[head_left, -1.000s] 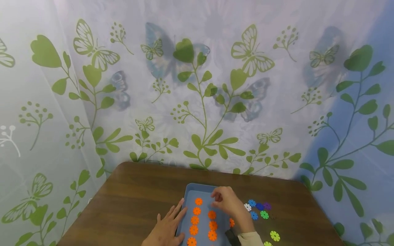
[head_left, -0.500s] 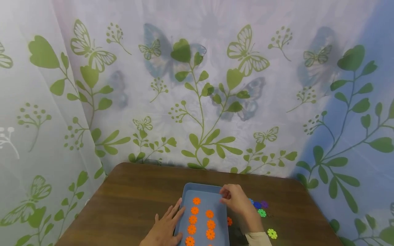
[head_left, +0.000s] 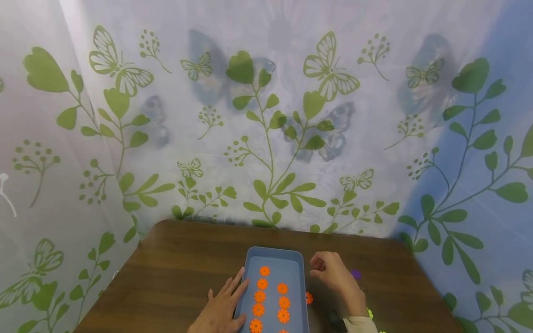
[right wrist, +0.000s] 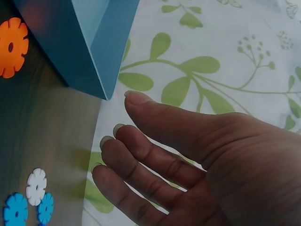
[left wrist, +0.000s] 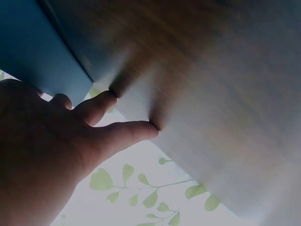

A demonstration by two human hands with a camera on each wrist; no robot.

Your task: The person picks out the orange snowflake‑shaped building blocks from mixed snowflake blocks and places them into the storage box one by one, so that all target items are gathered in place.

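Observation:
A blue-grey tray (head_left: 275, 253) lies on the table, holding two columns of orange notched flower-shaped discs (head_left: 260, 296). Along the tray's left side rests my left hand (head_left: 220, 307), fingers spread and straight, the thumb over the near part of the rim. In the left wrist view, that hand's fingertips (left wrist: 154, 126) touch the table beside the tray. My right hand (head_left: 335, 276) hovers just right of the tray, apart from it. In the right wrist view its fingers (right wrist: 122, 155) are loosely bent, with nothing between them and the thumb. One orange disc (head_left: 309, 298) lies outside the tray's right wall.
On the brown table (head_left: 200, 245), right of the tray, lie a purple disc (head_left: 356, 274) and a yellow-green disc (head_left: 369, 313), partly covered by the right arm. White (right wrist: 36, 187) and blue discs (right wrist: 15, 209) show in the right wrist view. A leaf-printed curtain (head_left: 266, 138) stands behind.
My right hand has moved right, from above the tray to outside its right wall, covering more of the loose discs. The left hand has stayed at the tray's left side.

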